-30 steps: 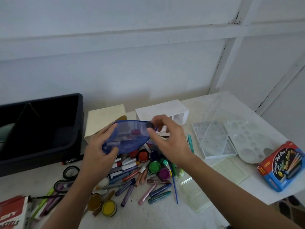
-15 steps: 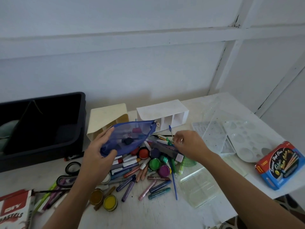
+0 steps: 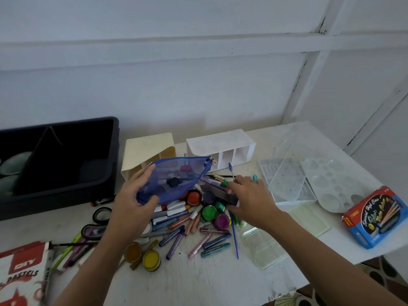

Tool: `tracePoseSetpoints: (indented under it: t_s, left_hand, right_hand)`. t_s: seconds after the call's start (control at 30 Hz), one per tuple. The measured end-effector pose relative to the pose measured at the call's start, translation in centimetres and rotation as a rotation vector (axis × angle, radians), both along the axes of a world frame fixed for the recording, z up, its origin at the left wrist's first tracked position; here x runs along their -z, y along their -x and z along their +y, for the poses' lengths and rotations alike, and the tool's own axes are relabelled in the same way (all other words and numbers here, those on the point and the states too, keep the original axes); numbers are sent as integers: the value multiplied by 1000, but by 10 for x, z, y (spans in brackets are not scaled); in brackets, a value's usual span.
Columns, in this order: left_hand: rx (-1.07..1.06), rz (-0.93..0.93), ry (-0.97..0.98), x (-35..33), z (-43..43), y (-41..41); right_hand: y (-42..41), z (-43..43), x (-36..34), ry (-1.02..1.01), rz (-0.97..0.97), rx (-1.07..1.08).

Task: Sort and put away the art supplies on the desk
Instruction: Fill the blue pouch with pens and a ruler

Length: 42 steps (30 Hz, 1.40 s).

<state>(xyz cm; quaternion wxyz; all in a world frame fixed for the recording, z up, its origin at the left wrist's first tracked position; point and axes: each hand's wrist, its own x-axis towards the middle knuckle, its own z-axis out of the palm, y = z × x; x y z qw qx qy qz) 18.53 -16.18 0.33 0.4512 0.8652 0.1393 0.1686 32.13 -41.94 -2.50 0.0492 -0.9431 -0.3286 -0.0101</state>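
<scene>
Left hand [image 3: 132, 204] grips blue pouch [image 3: 176, 177]; right hand [image 3: 249, 199] over pile [image 3: 198, 219], closure unclear. Likely pouch-filling step; next, pinch one item.

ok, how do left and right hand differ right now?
Left hand grips the blue mesh pouch, raised above the pile; right hand is down in the pile, pinching a dark box. Left hand's pouch holds items; right hand's box lies among loose supplies. Both are bare.

home craft desk [image 3: 198, 283], scattered paints [image 3: 209, 212]
</scene>
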Motion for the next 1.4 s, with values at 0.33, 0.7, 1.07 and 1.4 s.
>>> tracePoseSetpoints:
  t_s: [0.33,0.7,1.07,1.4]
  left_hand:
    - [4,12,-14,0,7,2]
    - [30,15,-13,3,8,7]
    - [42,-6,3,10,0,13]
    - [-15,-24,24,12,6,11]
  right_hand:
    - [6,2,-4,-344,74,149]
    - [28,34,-36,-793,36,-55]
    - [25,49,-14,-913,-97,-41]
    - [18,17,22,-465,177,27]
